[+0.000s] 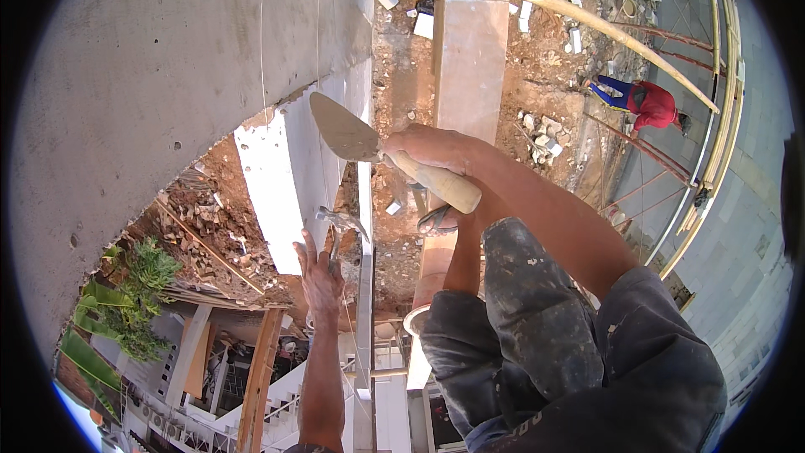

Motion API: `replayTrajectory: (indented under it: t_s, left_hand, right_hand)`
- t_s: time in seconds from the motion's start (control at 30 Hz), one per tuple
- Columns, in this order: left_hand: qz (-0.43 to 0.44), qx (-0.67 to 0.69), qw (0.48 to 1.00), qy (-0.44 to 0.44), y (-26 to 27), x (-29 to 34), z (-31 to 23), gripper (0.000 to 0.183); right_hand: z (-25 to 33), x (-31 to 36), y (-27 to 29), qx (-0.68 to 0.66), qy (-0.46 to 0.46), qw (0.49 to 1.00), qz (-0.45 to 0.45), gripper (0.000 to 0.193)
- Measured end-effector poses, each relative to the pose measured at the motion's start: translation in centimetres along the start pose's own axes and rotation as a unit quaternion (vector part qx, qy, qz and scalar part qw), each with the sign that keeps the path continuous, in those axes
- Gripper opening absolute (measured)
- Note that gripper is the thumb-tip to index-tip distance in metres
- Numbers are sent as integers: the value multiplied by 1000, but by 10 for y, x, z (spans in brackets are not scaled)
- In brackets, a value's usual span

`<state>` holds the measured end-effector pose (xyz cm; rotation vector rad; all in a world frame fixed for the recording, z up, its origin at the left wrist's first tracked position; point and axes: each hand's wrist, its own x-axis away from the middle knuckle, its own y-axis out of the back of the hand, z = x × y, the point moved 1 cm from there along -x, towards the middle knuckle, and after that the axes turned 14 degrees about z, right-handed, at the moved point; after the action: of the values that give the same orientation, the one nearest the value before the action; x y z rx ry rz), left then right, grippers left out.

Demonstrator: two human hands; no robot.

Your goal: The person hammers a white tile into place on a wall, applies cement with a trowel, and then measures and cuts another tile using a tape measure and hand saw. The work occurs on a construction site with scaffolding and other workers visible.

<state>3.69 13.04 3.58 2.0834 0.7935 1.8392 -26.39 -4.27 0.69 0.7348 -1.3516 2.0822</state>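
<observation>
My right hand [429, 148] is closed around the wooden handle of a pointed trowel [342, 127]. Its grey, mortar-coated blade points up and left, close to the edge of the plastered wall. Lower down, my left hand [322, 283] has some fingers stretched out along a white wall face. A grey metal hammer [340, 219] juts from between those fingers, its head just beyond the fingertips. Most of the hammer's handle is hidden by the hand.
Beneath my sandalled foot [438, 220] runs a long plank [471, 59], high above rubble-strewn ground. A large grey plastered wall [168, 50] fills the upper left. Thin strings hang beside it. A bamboo pole [620, 38] crosses at right. Below, a person in red [654, 106] bends over.
</observation>
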Motion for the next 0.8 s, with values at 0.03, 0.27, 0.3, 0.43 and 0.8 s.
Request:
replayTrajectory:
  t_s: [0.03, 0.27, 0.3, 0.43, 0.8]
  left_hand:
    - [-1, 1, 1000, 2, 0, 1, 0, 18]
    - [10, -5, 1000, -5, 3, -1, -3, 20]
    - [13, -2, 1000, -7, 4, -2, -3, 21]
    - [10, -3, 1000, 0, 0, 1, 4, 22]
    - [2, 31, 999, 8, 4, -1, -7, 23]
  right_hand:
    - [-9, -2, 1, -1, 3, 1000, -30, 28]
    - [-33, -66, 24, 415, 12, 890, -188, 25]
    - [-28, -74, 25, 485, 0, 854, -187, 29]
    - [46, -62, 3, 467, -60, 866, -169, 36]
    - [124, 22, -29, 535, -92, 839, -46, 42]
